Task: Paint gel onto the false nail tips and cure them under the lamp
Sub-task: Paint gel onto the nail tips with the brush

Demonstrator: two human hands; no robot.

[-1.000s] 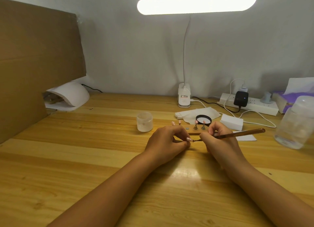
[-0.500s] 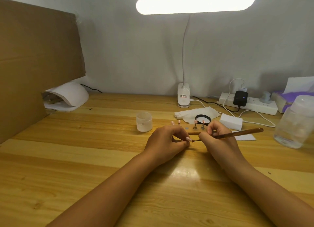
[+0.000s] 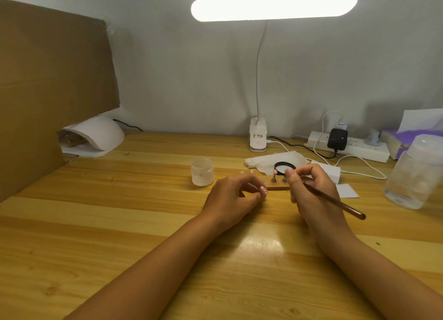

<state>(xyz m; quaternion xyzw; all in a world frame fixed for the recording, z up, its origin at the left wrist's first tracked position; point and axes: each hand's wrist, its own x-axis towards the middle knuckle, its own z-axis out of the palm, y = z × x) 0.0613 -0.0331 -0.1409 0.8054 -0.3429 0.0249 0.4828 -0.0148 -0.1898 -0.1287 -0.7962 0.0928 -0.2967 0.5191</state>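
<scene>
Our right grip (image 3: pixel 311 195), clasping the brush (image 3: pixel 335 203), now sits off the nail tip (image 3: pixel 263 190) our left grip (image 3: pixel 230 197) pinches; mid-painting, a reload seems next.

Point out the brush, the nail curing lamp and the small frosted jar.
brush (image 3: pixel 345 206): head view, middle of the exposed handle.
curing lamp (image 3: pixel 100 134): head view, white domed top.
frosted jar (image 3: pixel 202 173): head view, side wall.
</scene>
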